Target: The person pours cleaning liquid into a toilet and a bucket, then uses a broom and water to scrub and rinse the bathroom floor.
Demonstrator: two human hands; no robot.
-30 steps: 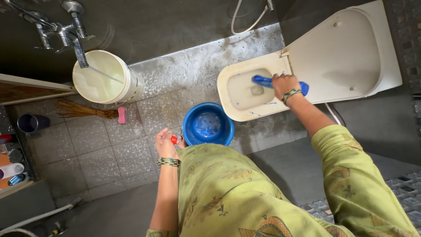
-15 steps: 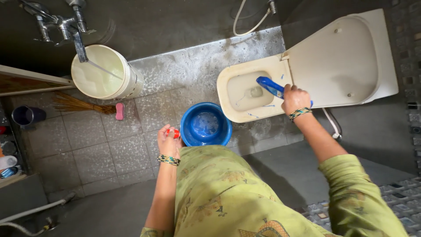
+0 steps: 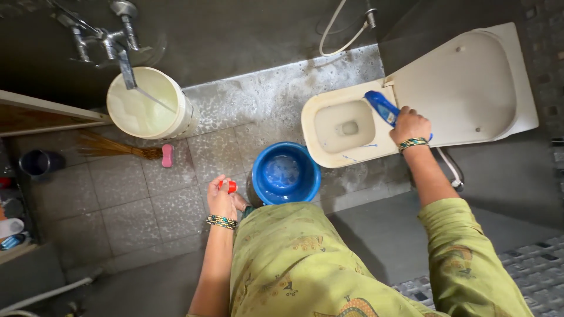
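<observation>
**Blue bottle tipped over the toilet bowl, red cap in the other hand**

We see the right hand [image 3: 410, 125] clenched around a blue bottle [image 3: 382, 107], whose neck sticks out past the fingers and points down at the rim of the cream toilet [image 3: 329, 149]. The bottle hangs over the right edge of the bowl, just in front of the raised lid [image 3: 470, 88]. Thin blue streaks run down the inside of the bowl, beyond the fingertips.

The left hand [image 3: 222, 196] is curled around a small red cap [image 3: 230, 186], which peeks out between thumb and fingers. Just past those fingers, to the right, a blue bucket [image 3: 286, 174] stands on the wet tiled floor [image 3: 147, 199], close to the toilet's front. Both wrists wear beaded bangles, and the sleeves are green with a printed pattern.

Well beyond the left hand, a white bucket [image 3: 147, 105] sits under a metal tap [image 3: 120, 47]. Beside it lie a straw broom [image 3: 111, 147] and a pink brush [image 3: 167, 155]. A white hose [image 3: 338, 26] hangs against the dark wall above the toilet.
</observation>
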